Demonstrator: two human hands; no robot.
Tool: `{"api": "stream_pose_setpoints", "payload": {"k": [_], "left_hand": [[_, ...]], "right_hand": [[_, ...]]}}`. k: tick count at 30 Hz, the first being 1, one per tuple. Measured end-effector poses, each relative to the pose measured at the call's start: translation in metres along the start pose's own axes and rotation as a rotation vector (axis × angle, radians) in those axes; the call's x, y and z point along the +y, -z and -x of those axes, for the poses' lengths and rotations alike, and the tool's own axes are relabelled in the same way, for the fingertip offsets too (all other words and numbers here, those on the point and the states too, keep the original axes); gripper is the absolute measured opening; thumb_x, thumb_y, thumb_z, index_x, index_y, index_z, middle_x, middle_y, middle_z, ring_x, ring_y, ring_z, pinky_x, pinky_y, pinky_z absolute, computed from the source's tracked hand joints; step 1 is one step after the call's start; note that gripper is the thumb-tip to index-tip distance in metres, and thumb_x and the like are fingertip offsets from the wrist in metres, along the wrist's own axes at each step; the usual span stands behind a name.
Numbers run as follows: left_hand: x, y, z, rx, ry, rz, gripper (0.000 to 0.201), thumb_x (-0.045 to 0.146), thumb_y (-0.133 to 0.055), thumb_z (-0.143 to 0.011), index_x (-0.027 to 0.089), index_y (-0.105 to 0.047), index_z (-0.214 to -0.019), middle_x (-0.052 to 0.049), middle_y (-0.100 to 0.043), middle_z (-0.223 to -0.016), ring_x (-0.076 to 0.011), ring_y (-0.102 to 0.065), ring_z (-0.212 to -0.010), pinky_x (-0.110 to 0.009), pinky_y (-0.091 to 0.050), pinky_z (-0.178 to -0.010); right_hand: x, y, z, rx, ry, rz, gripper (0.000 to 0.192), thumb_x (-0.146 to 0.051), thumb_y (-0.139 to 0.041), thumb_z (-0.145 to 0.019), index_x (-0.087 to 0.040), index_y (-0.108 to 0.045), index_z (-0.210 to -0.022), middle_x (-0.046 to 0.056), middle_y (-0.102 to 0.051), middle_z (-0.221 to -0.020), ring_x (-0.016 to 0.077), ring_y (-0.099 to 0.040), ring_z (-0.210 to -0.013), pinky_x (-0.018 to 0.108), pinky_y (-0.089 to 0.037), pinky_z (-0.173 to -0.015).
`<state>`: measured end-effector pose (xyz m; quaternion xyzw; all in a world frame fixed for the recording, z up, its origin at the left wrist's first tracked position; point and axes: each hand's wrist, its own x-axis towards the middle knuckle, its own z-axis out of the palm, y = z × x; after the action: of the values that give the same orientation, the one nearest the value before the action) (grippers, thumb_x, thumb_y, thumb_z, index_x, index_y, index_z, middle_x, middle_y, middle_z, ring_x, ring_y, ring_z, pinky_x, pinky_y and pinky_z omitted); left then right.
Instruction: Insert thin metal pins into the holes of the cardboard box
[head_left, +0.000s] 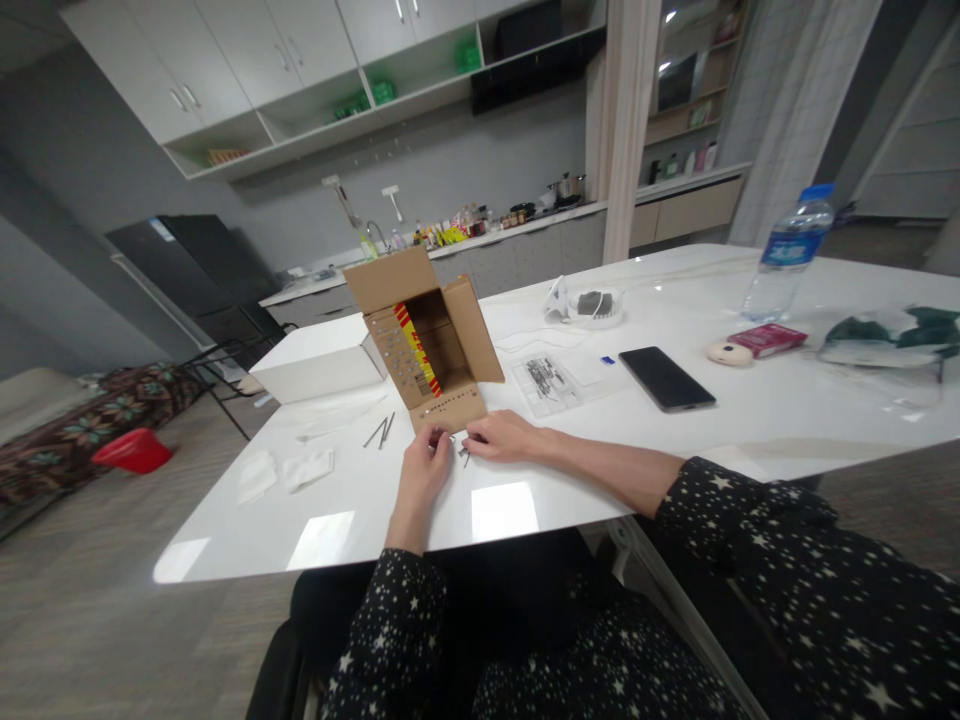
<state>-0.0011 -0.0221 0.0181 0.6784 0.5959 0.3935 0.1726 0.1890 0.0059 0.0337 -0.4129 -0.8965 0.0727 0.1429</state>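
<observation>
Both my hands rest at the front of the white table, just before an opened cardboard box (pixel 471 340). My left hand (pixel 426 462) is closed, fingertips pressed together near the box's lower flap (pixel 450 410); what they hold is too small to name. Beside it, my right hand (pixel 501 437) pinches a small, thin dark piece (pixel 464 455) against the tabletop. Small shiny bits (pixel 401 355) dot the box's left flap, next to a red and yellow strip (pixel 417 350). Tiny dark marks line the lower flap.
Left of the box lie thin dark rods (pixel 380 431), white packets (pixel 309 468) and a white box (pixel 319 362). To the right are a clear tray of small dark parts (pixel 551 386), a phone (pixel 666 378), a red packet (pixel 772 340) and a water bottle (pixel 787 255).
</observation>
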Motion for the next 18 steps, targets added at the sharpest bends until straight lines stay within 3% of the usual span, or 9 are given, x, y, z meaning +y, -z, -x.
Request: {"api": "stream_pose_setpoints", "payload": {"k": [18], "left_hand": [[0.0011,-0.0003,0.0,-0.006,0.018,-0.006,0.018,0.035,-0.051,-0.087,0.021,-0.062,-0.091,-0.004,-0.071,-0.088,-0.0202,-0.065,-0.082,-0.032,-0.049,-0.076]], "right_hand": [[0.0015,-0.0027,-0.0008,0.021,0.013,-0.003,0.037,-0.042,-0.043,-0.096,-0.02,-0.071,-0.087,0.006,-0.074,-0.086,0.0186,-0.065,-0.077,0.026,-0.03,-0.061]]}}
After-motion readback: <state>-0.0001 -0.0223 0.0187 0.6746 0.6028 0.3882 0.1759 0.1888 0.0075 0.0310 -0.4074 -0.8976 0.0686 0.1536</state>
